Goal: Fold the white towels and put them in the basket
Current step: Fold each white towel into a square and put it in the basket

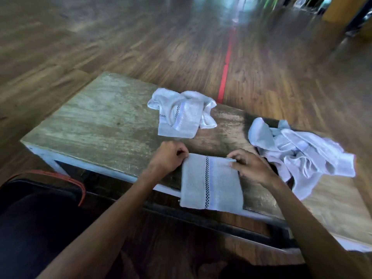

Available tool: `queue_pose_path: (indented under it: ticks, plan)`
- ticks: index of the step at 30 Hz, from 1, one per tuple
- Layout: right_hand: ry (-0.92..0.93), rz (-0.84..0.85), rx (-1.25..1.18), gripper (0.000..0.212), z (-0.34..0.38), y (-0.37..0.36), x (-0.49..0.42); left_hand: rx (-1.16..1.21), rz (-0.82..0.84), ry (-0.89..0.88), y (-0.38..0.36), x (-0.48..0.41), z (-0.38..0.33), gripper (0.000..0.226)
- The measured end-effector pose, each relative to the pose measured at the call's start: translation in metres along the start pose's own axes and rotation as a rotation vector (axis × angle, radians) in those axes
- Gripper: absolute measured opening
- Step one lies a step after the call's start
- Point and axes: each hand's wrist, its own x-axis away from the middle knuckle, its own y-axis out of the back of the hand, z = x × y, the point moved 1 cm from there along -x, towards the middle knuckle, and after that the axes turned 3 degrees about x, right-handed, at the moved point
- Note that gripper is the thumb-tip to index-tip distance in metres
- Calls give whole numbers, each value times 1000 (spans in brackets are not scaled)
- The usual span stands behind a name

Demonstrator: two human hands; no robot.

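Observation:
A white towel (pixel 211 184) with a black checked stripe lies folded flat on the near edge of the wooden table (pixel 96 117), its lower part hanging over the edge. My left hand (pixel 169 156) pinches its far left corner. My right hand (pixel 249 166) pinches its far right corner. A second, crumpled white towel (pixel 181 113) lies further back on the table. At the right, several crumpled white towels (pixel 302 154) drape over a dark basket (pixel 269 122), which they mostly hide.
The table stands on a wood-plank floor with a red tape line (pixel 225 71) running away from it. A dark bag with a red strap (pixel 50 178) sits at the lower left. Blurred furniture shows at the top right.

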Motion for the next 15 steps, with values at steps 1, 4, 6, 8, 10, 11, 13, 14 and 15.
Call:
queue_pose_path:
  ticks: [1, 4, 6, 8, 10, 11, 13, 14, 15]
  plan:
    - [-14, -38, -21, 15, -6, 3, 3, 1, 1, -33, -5, -8, -5, 11]
    - [-35, -118, -7, 11, -18, 11, 1, -12, -6, -79, -21, -30, -14, 14]
    - [-39, -167, 49, 8, -19, 16, -5, -1, -31, -62, -27, -40, -15, 14]
    - [-40, -197, 119, 12, -16, 18, -11, 21, -50, -42, -28, -45, -14, 12]
    - [-40, -194, 154, 15, -15, 15, -15, 30, -61, -37, -26, -43, -15, 8]
    - [-46, -199, 164, 15, -15, 14, -17, 33, -64, -30, -23, -40, -15, 8]
    - [-81, -236, 211, 12, -11, 10, -17, 68, -70, 18, -17, -34, -18, 9]
    - [-91, -274, 277, 13, -5, 9, -13, 111, -71, 63, -14, -30, -20, 10]
    - [-99, -318, 371, 19, 3, 7, -8, 166, -75, 115, -11, -25, -22, 11]
